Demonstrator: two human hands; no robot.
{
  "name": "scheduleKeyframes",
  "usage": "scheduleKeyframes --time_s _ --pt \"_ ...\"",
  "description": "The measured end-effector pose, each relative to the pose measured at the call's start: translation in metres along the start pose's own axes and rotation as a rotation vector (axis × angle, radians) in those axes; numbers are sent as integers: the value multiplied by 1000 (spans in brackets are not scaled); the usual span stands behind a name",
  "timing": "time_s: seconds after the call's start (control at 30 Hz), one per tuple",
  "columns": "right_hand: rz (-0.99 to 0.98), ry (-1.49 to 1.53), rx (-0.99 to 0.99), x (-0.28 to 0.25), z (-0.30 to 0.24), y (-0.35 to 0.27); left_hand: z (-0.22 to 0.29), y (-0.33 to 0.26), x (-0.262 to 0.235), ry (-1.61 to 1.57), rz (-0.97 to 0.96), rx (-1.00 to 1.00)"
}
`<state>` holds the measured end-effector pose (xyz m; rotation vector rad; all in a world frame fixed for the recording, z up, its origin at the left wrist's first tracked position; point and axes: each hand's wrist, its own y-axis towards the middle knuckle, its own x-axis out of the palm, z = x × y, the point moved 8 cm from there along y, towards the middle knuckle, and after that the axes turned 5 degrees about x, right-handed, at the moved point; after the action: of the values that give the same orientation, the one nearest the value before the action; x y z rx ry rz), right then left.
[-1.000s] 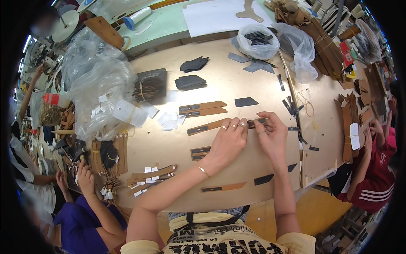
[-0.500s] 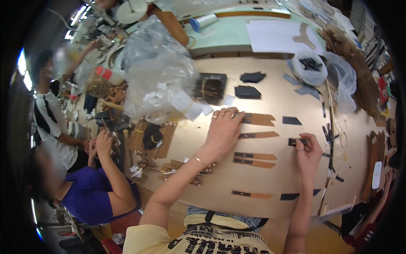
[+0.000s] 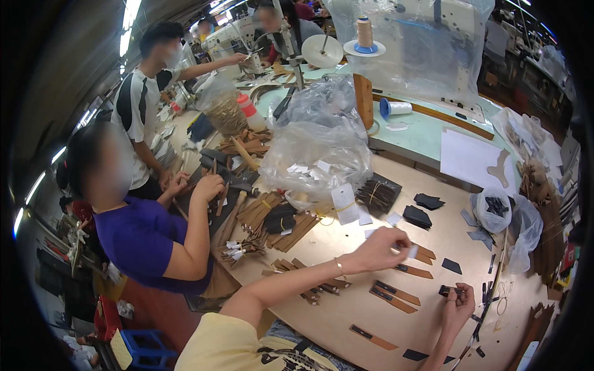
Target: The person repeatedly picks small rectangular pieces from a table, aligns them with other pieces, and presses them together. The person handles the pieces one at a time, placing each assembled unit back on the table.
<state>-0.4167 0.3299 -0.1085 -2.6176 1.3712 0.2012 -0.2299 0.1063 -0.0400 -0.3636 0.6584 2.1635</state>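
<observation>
My left hand (image 3: 382,249) is over the top group of brown strips (image 3: 424,253), its fingertips closed on what looks like a small pale piece (image 3: 412,251), partly blurred. Lower on the table, my right hand (image 3: 459,303) pinches a small dark piece (image 3: 444,290) between thumb and fingers. Brown strips with black ends lie in a spaced column: a single strip (image 3: 413,271), an adjoining pair (image 3: 396,297) and another single strip (image 3: 375,337). A black slanted patch (image 3: 451,266) rests just above my right hand, and a further dark patch (image 3: 415,355) lies below it.
Stacked black pieces (image 3: 417,216), a dark tray of bundled strips (image 3: 378,193) and a plastic bag of dark scraps (image 3: 495,204) stand farther back. Large clear plastic bags (image 3: 315,154) and tied brown bundles (image 3: 300,232) occupy the left. A person in purple (image 3: 148,241) works beside me.
My view has swung left and up, showing more of the co-workers and machines. My left hand has lifted off the top strips and now has a pale piece at its fingertips. My right hand still holds the dark piece.
</observation>
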Motion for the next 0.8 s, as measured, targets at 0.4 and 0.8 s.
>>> scheduleKeyframes --time_s 0.4,0.8 --pt "-34 104 29 0 8 4 2 32 134 207 -626 -134" --pt "1 20 123 1 -8 -3 8 48 143 342 -775 -229"
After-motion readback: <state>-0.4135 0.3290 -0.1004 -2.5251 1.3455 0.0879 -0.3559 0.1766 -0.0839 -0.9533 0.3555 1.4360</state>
